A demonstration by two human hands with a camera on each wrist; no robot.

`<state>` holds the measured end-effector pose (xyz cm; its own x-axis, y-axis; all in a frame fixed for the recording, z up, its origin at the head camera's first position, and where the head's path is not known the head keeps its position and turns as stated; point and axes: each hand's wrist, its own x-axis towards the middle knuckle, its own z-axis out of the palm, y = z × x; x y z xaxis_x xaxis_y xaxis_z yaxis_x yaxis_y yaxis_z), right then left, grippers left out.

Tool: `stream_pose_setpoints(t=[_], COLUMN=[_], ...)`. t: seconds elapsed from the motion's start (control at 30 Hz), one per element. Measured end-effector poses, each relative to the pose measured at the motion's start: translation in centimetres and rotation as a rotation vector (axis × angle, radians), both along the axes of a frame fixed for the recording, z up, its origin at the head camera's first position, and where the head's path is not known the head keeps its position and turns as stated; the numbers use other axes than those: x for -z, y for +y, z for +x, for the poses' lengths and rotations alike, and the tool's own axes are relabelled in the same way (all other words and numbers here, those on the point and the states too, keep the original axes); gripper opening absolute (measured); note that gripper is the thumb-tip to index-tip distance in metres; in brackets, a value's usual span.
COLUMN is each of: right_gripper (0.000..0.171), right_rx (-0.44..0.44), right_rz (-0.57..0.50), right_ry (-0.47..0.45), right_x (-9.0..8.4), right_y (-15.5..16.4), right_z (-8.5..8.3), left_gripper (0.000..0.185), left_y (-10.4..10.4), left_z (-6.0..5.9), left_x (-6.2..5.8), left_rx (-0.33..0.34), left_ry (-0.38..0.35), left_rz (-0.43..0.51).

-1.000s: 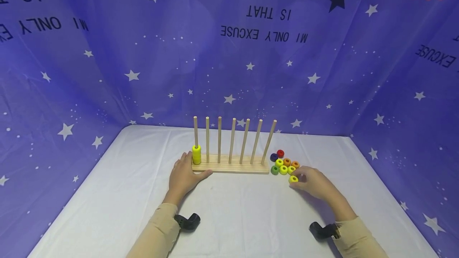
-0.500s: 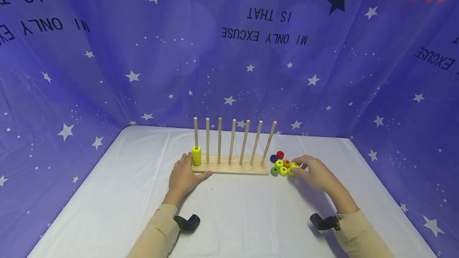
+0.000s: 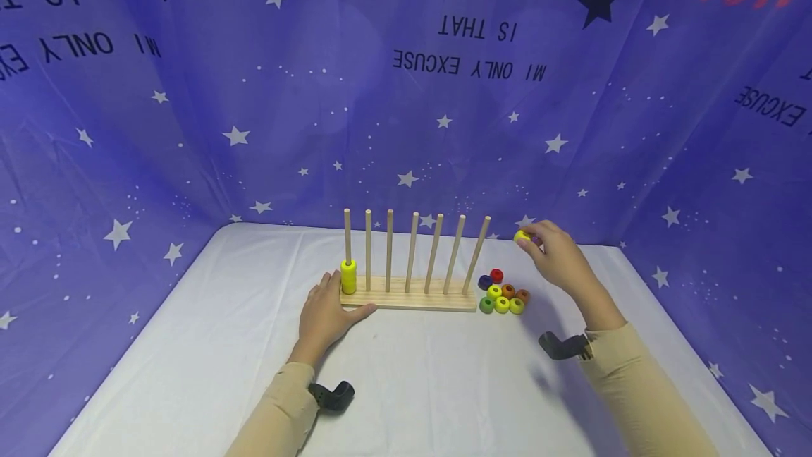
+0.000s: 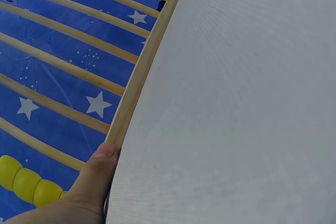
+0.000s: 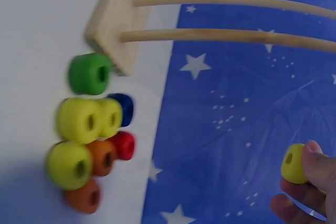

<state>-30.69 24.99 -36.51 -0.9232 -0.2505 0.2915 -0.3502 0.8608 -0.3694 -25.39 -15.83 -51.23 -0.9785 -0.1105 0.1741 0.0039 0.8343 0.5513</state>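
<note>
Yellow bead up in the air

Right hand pinches a small yellow wooden bead at 2 o'clock from the wooden peg rack; left hand, fingers relaxed, rests against the rack's 9 o'clock end on the desk.

White table; peg rack; beads

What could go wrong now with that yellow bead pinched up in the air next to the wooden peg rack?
The right hand pinches the small yellow wooden bead only at its fingertips, so it might slip and roll off the white table. The thin wooden pegs lean unevenly, so threading could miss. A low pass might scatter the loose coloured beads beside the wooden rack base that the left hand steadies.
</note>
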Motion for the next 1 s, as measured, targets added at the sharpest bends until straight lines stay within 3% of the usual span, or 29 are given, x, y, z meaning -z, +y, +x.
stream_pose_setpoints(t=[0.53, 0.83, 1.0], right_gripper=[0.034, 0.034, 0.034], right_rx=[-0.031, -0.081, -0.094], right_rz=[-0.054, -0.012, -0.016], right_ry=[0.139, 0.248, 0.251], right_x=[-4.8, -6.7, -7.8], right_y=[-5.9, -9.5, -10.9], right_z=[-2.1, -2.6, -2.4], left_gripper=[0.111, 0.112, 0.113], left_y=[0.0, -0.1, -0.1], left_z=[0.0, -0.1, 0.0], left_x=[0.0, 0.0, 0.0], left_rx=[0.0, -0.001, 0.005], left_ry=[0.021, 0.02, 0.015], left_rz=[-0.007, -0.027, -0.03])
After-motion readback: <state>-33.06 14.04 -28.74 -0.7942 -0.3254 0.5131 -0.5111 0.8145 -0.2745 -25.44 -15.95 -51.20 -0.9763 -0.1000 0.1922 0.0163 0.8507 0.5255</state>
